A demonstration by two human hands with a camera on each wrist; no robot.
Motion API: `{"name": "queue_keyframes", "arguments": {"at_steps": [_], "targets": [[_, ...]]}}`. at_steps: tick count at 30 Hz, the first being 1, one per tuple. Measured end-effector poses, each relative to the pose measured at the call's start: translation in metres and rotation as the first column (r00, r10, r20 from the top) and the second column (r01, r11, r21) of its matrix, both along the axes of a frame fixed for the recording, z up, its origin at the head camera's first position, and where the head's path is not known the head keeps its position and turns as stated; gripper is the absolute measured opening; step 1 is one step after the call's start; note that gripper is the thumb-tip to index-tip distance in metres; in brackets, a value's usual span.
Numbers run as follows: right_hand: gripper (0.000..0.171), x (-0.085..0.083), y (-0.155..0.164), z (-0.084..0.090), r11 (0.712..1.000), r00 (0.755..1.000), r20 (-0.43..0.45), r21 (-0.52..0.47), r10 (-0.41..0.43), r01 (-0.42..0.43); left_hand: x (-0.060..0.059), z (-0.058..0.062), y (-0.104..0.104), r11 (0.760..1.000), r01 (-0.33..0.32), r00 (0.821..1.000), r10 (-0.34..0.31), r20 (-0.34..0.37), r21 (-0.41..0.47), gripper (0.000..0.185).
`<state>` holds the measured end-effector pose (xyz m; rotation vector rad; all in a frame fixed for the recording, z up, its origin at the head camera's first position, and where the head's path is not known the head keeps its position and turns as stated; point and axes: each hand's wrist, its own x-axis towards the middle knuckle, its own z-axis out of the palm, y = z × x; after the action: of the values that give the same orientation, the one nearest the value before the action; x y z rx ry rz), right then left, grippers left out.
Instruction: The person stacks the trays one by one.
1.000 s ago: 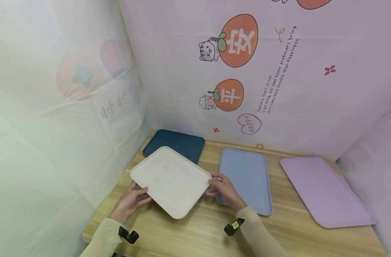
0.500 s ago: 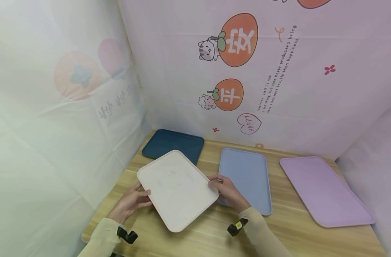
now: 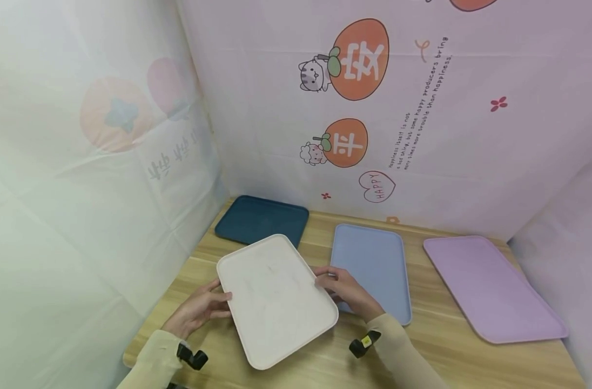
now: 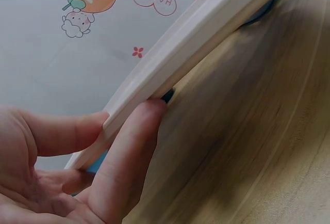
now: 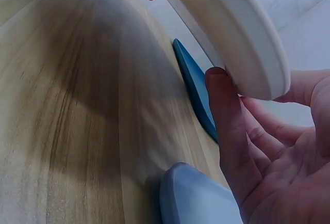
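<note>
White rectangular plastic tray with rounded corners (image 3: 276,300) is held above the wooden counter (image 3: 446,351), near-left part of the scene, in front of the person. Long axis runs diagonal: far-left corner toward the dark teal rectangular tray (image 3: 262,219), near-right corner toward the person's right sleeve. Face up, rim raised; wrist views show it clear of the wood, tilted.

Left hand (image 3: 199,308) grips the left long edge: thumb on the top rim, fingers (image 4: 131,152) curled underneath, pinching the edge between them. Right hand (image 3: 344,289) grips the opposite long edge the same way: thumb over the rim, fingers (image 5: 227,131) under it, pinching the tray.

The white tray's far corner overlaps the near edge of the dark teal tray in the head view; cannot tell if they touch. Dark teal tray lies flat at the far left of the counter, against the wall sheet. Light blue rectangular tray (image 3: 374,265) lies flat at centre, long axis near-far, just right of the white tray; the right hand hangs over its near-left corner. Lilac rectangular tray (image 3: 490,286) lies flat at the right, well apart from the hands, angled slightly.

Backdrop: pale sheet printed with orange fruit cartoons (image 3: 359,59).
</note>
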<state>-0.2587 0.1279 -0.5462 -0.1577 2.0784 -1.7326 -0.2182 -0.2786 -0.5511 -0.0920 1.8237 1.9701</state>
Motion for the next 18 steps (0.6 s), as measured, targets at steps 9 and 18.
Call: {"name": "queue_keyframes", "arguments": {"at_steps": [9,18], "targets": [[0.048,0.002,0.003,-0.001,0.999,0.999,-0.014,0.004,0.044,-0.044,-0.006,-0.001,0.002,0.999,0.027,1.000,-0.027,0.009,-0.017,0.089],[0.049,0.000,0.006,-0.006,0.999,0.999,-0.002,-0.029,0.044,-0.044,-0.022,-0.001,0.008,0.995,-0.090,0.996,0.090,0.007,-0.045,0.075]]}}
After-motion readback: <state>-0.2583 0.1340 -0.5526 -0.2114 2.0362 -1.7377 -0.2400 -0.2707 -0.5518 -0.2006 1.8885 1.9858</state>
